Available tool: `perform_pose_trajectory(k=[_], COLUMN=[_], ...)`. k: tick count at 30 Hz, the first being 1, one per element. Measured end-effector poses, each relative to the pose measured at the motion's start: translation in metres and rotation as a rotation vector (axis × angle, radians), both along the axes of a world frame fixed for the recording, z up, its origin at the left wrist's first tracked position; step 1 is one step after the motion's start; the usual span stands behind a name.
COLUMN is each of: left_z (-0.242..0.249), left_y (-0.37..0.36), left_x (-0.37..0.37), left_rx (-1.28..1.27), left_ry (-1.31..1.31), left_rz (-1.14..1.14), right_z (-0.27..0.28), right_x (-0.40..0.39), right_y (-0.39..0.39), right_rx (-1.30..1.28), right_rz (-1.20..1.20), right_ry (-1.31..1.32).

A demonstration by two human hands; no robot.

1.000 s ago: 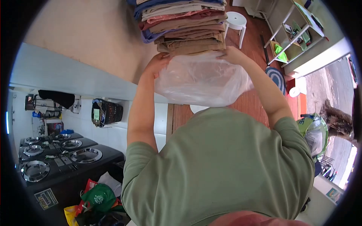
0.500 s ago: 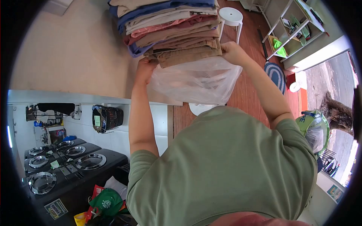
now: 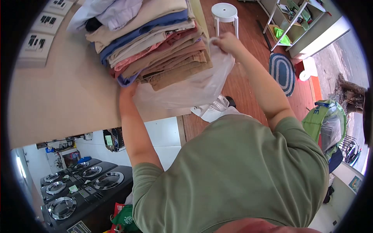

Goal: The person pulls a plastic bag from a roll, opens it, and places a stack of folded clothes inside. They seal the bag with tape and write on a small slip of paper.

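A tall stack of folded clothes (image 3: 155, 50) in tan, brown, pink and blue lies on a beige table (image 3: 62, 93). A clear plastic bag (image 3: 186, 91) wraps the near end of the stack. My right hand (image 3: 226, 42) is shut on the bag's upper edge at the right side of the stack. At the stack's lower left corner my left hand (image 3: 127, 93) grips the bag's other edge, and the plastic and the clothes partly hide it. Both arms reach out from a green shirt.
A white stool (image 3: 225, 11), a white shelf unit (image 3: 287, 19) and a blue oval rug (image 3: 281, 72) stand on the wooden floor to the right. Black washing machines (image 3: 77, 186) line the lower left. A green bag (image 3: 324, 124) sits at the right, a white fan (image 3: 213, 108) below the table edge.
The bag has been drawn further over the stack's near end. My right hand rose along the stack's right side, my left hand dropped to its lower left corner. More of the stack shows.
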State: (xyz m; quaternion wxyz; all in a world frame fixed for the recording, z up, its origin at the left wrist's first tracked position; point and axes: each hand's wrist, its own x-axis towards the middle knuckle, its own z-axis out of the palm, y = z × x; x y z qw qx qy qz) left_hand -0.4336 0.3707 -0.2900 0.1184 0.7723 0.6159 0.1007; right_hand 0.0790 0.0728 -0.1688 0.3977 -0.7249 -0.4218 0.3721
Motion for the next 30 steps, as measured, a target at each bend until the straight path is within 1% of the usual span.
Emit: perform_pose_trajectory(k=[2,5,8,9,12,15,18,21,22,24,27,30], left_z=[0.016,0.039,0.051,0.052,0.055,0.054,0.056,0.070,0.078,0.096,0.138,0.162], left_y=[-0.006,-0.009,-0.009,-0.008,-0.003,0.004,0.007,0.000,-0.006,-0.022,-0.053,-0.114], left_x=[0.011,0.025,0.031,0.032,0.036,0.047,0.062,0.077,0.080,0.083,0.087,0.096], left_rx=[-0.004,0.015,0.031,0.034,0.042,0.063,0.100,0.148,0.163,0.192,0.250,0.290], left_ry=[-0.080,-0.163,-0.204,-0.212,-0.231,-0.238,-0.255,-0.287,-0.306,-0.347,-0.390,-0.310], left_rz=[0.005,0.025,0.056,0.063,0.078,0.084,0.071,0.041,0.026,-0.009,-0.099,-0.268], right_z=[0.005,0.019,0.019,0.023,0.030,0.035,0.024,0.013,0.030,0.034,0.066,0.095], right_x=[0.020,0.032,0.034,0.037,0.046,0.046,0.048,0.059,0.060,0.070,0.053,0.030], right_y=[0.031,0.061,0.076,0.078,0.096,0.126,0.138,0.122,0.110,0.102,0.069,0.021], right_rx=[0.015,-0.059,-0.018,-0.078,-0.123,-0.143,-0.106,0.353,0.253,0.285,0.187,0.253], right_rz=[-0.020,0.132,0.188,0.177,0.091,0.063,0.030,0.024,0.141,0.349,0.593,0.823], right_ry=[-0.276,-0.343,-0.634,-0.595,-0.577,-0.669,-0.737,-0.601,-0.523,-0.544,-0.997,-1.515])
